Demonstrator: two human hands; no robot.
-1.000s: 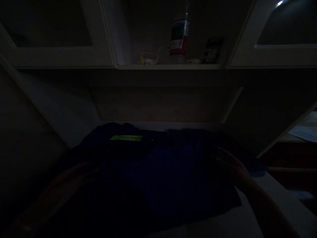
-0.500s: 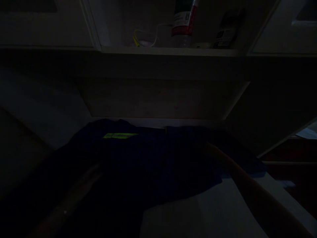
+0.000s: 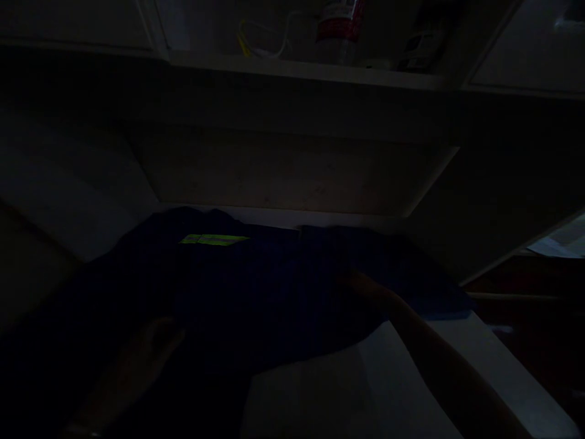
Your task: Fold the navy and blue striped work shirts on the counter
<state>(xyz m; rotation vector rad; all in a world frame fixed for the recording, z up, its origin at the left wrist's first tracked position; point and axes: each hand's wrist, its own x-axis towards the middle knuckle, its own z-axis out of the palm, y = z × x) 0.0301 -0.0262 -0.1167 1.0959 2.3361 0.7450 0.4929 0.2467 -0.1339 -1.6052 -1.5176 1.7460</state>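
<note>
The scene is very dark. A dark blue garment [image 3: 274, 286] with a bright yellow-green label [image 3: 214, 239] lies spread on a pale surface [image 3: 320, 396]. My left hand [image 3: 146, 353] lies flat on the garment's near left part, fingers stretched out. My right hand [image 3: 365, 285] reaches across onto the garment's right middle part; its fingers are lost in the dark cloth, so I cannot tell whether they grip it.
A shelf [image 3: 311, 64] above holds a bottle with a red label [image 3: 338, 27], a pale cable [image 3: 260, 46] and a dark packet [image 3: 420, 46]. Cabinet doors flank it. A wall panel stands behind the garment. Papers [image 3: 557, 244] lie at far right.
My right hand has slid leftward from the garment's right edge toward its middle. The garment's lower right edge has drawn back, baring more pale surface. The view has tilted down.
</note>
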